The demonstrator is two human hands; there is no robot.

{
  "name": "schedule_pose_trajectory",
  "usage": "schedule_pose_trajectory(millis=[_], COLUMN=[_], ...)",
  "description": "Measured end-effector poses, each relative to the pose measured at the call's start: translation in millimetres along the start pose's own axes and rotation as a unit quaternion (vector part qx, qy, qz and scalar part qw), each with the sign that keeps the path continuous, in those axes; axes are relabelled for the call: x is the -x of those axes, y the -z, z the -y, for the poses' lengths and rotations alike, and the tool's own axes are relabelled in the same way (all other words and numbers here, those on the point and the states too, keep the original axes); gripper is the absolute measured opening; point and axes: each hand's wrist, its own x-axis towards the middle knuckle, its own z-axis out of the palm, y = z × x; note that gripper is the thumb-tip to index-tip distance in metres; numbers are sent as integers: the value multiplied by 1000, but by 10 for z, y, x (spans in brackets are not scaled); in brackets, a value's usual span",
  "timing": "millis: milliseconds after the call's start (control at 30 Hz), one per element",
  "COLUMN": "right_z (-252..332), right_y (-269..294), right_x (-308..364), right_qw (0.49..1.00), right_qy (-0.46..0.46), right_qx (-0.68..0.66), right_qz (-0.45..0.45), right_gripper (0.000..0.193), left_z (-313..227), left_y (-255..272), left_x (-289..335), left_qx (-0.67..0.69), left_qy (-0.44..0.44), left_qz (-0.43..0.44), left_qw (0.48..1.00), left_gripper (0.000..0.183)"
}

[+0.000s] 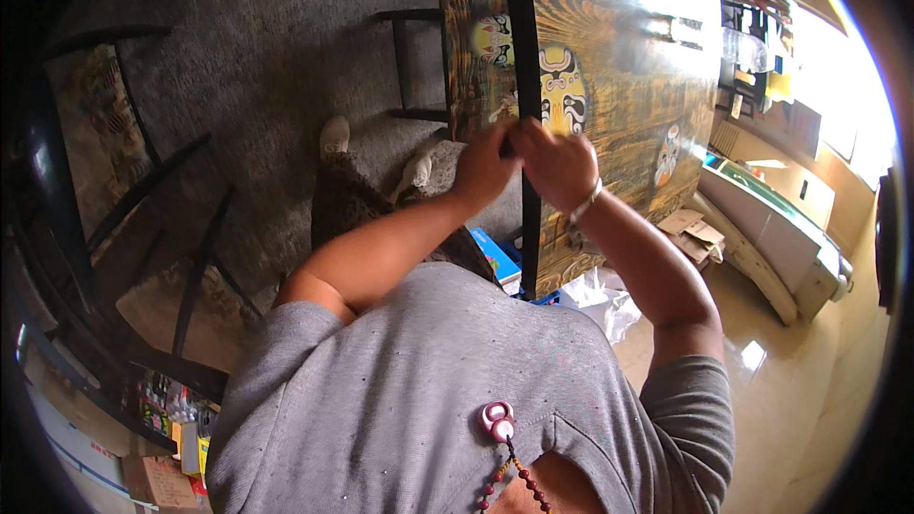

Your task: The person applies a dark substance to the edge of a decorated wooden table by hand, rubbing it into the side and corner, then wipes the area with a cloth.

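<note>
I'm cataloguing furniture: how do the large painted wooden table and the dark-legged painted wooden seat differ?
The large, black-edged painted wooden table stands higher; the dark-legged painted wooden seat is lower, partly hidden by it. The table catches bright glare; the seat lies in shadow. Both show streaked grain and painted masks.

We record chairs [109, 105] left of the table [619, 95], cardboard [693, 233] to its right and, further right, what appears a chest freezer [766, 214].
</note>
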Motion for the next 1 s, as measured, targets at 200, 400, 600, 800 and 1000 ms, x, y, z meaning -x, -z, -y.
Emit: schedule_pose_trajectory(millis=[200,400,600,800,1000], right_z=[335,48,23,249,92], right_y=[-153,-68,59,-154,-58], right_x=[720,47,-154,415,-15], right_qw=[998,992,986,998,990], right_qy=[-6,-10,-73,-56,-82], right_qx=[-40,-60,-7,18,33], right_qz=[38,-108,-153,9,-108], right_gripper=[15,15,17,19,16], left_z=[191,21,-60,199,-60], left_y=[-272,-52,-24,-198,-54], left_x=[669,13,-234,353,-116], left_qx=[-4,9,17,37,-22], left_qy=[25,-47,-51,13,-39], left_qz=[129,-15,-86,37,-45], left_qw=[991,999,995,999,998], left_gripper=[23,31,31,33,29])
